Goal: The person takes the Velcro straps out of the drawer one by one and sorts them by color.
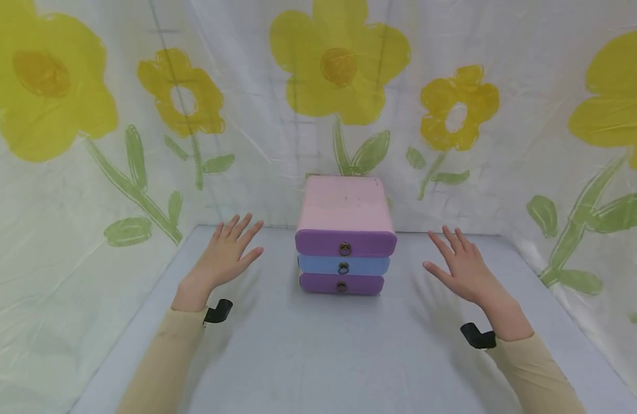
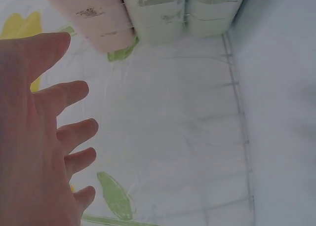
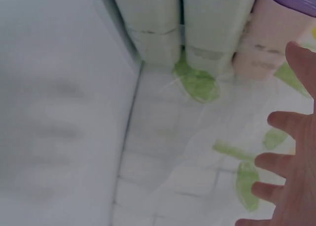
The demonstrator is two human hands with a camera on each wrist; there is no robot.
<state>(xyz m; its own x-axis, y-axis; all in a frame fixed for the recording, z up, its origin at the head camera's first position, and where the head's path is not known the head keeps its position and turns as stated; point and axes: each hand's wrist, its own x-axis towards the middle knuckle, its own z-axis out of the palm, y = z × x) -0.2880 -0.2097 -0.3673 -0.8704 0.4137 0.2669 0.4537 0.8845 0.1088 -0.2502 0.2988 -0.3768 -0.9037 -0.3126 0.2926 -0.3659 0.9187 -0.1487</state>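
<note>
A small three-drawer box (image 1: pixel 346 201) stands at the back middle of the table, its top pink. Its drawer fronts are purple, blue and purple, each with a round ring pull (image 1: pixel 345 249); all three look pushed in. To the box's left my left hand (image 1: pixel 222 253) hovers with fingers spread, touching nothing. On the other side my right hand (image 1: pixel 460 267) is held up likewise, fingers apart and holding nothing. Both wrist views show the box's pale side walls, with the left hand (image 2: pixel 44 122) and the right hand (image 3: pixel 291 152) apart from them.
The pale table (image 1: pixel 339 356) ends at a hanging white sheet (image 1: pixel 256 149) printed with yellow flowers, close behind the box. The sheet also runs along both sides. A black wrist strap piece (image 1: pixel 218 311) juts from the left cuff, another (image 1: pixel 478 336) from the right.
</note>
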